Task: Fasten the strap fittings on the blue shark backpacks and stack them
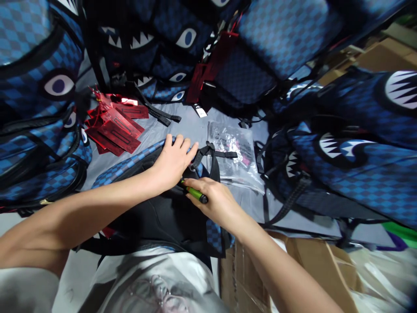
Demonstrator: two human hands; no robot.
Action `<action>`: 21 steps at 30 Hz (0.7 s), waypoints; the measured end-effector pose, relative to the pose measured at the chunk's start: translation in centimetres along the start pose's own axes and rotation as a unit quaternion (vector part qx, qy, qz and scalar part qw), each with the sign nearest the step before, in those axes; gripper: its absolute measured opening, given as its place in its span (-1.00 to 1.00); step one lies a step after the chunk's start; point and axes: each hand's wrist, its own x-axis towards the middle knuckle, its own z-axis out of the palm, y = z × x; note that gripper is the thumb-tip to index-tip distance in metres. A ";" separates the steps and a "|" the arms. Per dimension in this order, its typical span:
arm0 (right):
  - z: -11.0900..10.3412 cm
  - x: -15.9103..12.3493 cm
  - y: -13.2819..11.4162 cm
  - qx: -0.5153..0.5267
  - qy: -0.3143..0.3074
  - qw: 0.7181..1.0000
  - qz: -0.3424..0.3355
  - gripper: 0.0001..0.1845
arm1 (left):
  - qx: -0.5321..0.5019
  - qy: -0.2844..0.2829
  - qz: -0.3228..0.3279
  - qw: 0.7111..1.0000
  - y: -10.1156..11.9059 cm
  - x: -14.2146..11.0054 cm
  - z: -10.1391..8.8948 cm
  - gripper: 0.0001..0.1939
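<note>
A black backpack (156,217) with blue checkered edging lies in front of me, its black side up. My left hand (174,158) rests on its upper edge, palm down with the fingers slightly spread. My right hand (213,198) is closed around a slim green tool (196,194) with a black end cap. The tool's front end points at the backpack, close below my left wrist; its tip is hidden, so its exact kind cannot be told. A black strap with a buckle (210,150) lies just right of my left fingers.
Red hang tags (117,126) lie in a pile at the left. Clear plastic bags (234,152) are on the grey table (192,124). Checkered backpacks with shark faces (345,152) stand around the left, back and right. Cardboard boxes (309,265) sit below at the right.
</note>
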 end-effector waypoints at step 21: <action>3.0 -0.8 -1.6 -0.005 0.154 0.987 0.050 -0.78 | 0.007 0.020 0.004 1.000 0.0 -0.2 0.1 -0.29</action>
